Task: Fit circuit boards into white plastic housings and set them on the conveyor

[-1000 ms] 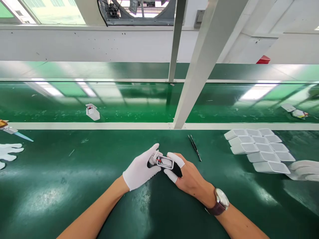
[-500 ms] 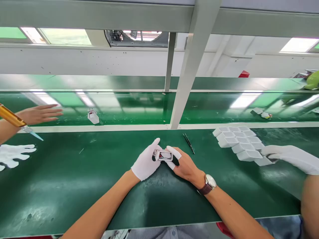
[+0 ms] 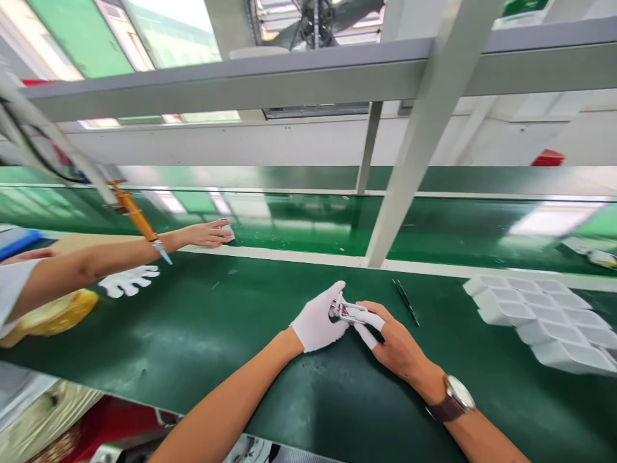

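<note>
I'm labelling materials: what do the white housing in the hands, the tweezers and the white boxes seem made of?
White housing: probably rigid plastic, its rim smooth and evenly white.
Tweezers: likely metal with a dark finish, judging by the slim shape; coating unclear.
White boxes: apparently satin plastic, with smooth, pale walls.

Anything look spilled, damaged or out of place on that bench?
No spill or damage is evident. Slightly odd: a loose glove lies at left, near a co-worker's bare arm, and the left hand is gloved while the right hand wears only finger covers.
</note>
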`<action>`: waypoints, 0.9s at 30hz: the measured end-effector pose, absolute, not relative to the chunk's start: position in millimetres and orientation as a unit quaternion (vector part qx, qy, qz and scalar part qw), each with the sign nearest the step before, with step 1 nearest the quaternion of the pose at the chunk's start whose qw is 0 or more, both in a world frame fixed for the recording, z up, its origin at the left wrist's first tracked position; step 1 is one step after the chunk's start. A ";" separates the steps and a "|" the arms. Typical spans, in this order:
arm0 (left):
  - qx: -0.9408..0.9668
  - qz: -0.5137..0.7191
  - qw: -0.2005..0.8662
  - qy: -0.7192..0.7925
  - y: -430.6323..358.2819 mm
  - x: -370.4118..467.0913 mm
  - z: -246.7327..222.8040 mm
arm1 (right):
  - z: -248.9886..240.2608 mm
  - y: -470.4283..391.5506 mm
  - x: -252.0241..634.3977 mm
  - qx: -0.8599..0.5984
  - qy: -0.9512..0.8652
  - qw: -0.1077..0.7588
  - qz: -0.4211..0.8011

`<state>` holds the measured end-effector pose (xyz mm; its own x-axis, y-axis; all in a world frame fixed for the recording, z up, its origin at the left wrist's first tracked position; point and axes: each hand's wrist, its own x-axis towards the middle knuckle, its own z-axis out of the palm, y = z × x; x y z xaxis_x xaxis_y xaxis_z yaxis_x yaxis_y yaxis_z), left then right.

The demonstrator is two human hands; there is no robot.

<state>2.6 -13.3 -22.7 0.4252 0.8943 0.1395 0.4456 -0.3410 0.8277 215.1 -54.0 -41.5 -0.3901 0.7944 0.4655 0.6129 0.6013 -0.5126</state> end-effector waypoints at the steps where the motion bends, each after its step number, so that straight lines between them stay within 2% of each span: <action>1: 0.756 0.297 0.375 0.447 -13.0 2.6 -22.6 | -43.7 -53.1 216.2 -0.426 -0.825 0.347 0.133; 8: 0.716 0.263 0.471 0.442 -7.2 0.3 -20.5 | -53.9 -48.6 221.6 -0.432 -0.830 0.328 0.126; 11: 0.711 0.253 0.473 0.454 -6.6 0.4 -18.9 | -57.9 -48.6 222.2 -0.440 -0.834 0.313 0.117; 17: 0.699 0.260 0.423 0.514 -1.6 -1.3 -15.7 | -56.3 -49.5 218.1 -0.459 -0.818 0.345 0.044; 23: 0.611 0.384 0.236 0.651 31.4 -31.1 -6.9 | -49.0 -52.9 212.0 -0.426 -0.815 0.393 0.000; 27: 0.572 0.387 0.219 0.689 57.2 -47.8 -1.2 | -48.4 -56.9 205.7 -0.402 -0.832 0.382 0.004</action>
